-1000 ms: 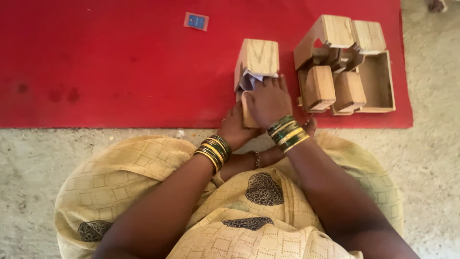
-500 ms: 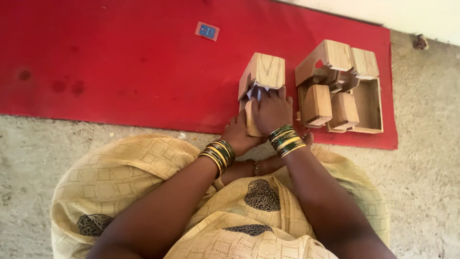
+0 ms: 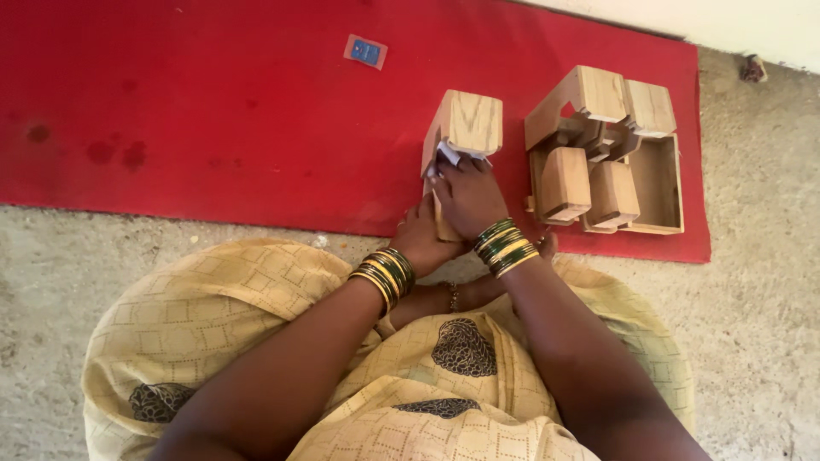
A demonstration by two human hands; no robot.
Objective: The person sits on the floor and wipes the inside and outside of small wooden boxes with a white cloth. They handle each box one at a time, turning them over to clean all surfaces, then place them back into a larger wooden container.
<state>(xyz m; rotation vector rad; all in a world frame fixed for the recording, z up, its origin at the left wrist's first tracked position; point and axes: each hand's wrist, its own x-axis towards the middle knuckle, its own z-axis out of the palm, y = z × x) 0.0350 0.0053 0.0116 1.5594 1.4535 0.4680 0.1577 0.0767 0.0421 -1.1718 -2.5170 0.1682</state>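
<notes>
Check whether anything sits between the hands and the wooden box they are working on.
Nothing visible does. Both the left hand and the right hand already rest on the wooden box; the tray of blocks sits apart, beside it.

- this looks like a plain home floor where i sit to work, not a workshop with benches.
- i sit straight on the rough grey concrete floor, my yellow patterned cloth spread over my lap.
- a red mat lies in front of me as my work surface.
- a pale wall base runs along the far edge.
- small wooden boxes rest on the mat, no machines or tools around.
</notes>
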